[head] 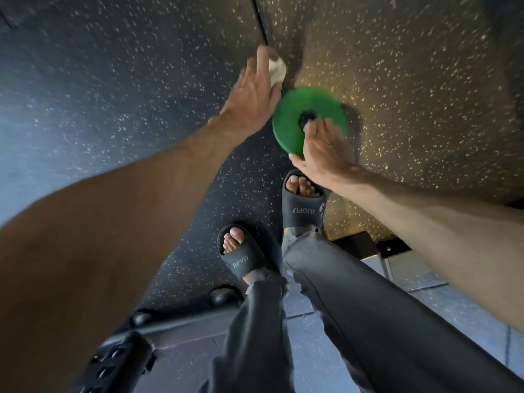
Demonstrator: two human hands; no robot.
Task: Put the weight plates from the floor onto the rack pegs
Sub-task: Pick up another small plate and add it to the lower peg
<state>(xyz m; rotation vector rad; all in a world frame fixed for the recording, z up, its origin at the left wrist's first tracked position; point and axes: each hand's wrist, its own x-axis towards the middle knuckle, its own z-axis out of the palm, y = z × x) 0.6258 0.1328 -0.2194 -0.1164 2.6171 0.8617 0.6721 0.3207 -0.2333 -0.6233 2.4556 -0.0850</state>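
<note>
Now, early going by the look of it: no plate sits on a peg anywhere in view. The rack itself I can't pick out for sure, only a dark frame (pixel 119 355) with rounded knobs low on the left. The right hand (pixel 323 146) grips the green plate (pixel 292 109), fingers hooked into its centre hole and thumb at the rim, and it seems tipped up off the speckled floor (pixel 113 80). The left hand (pixel 252 97) reaches with fingers stretched over a small white disc (pixel 277 70) on the floor; it's too blurred to say whether they pinch it. Count: one green plate, one white disc, two hands. Both pieces remain to be racked.
</note>
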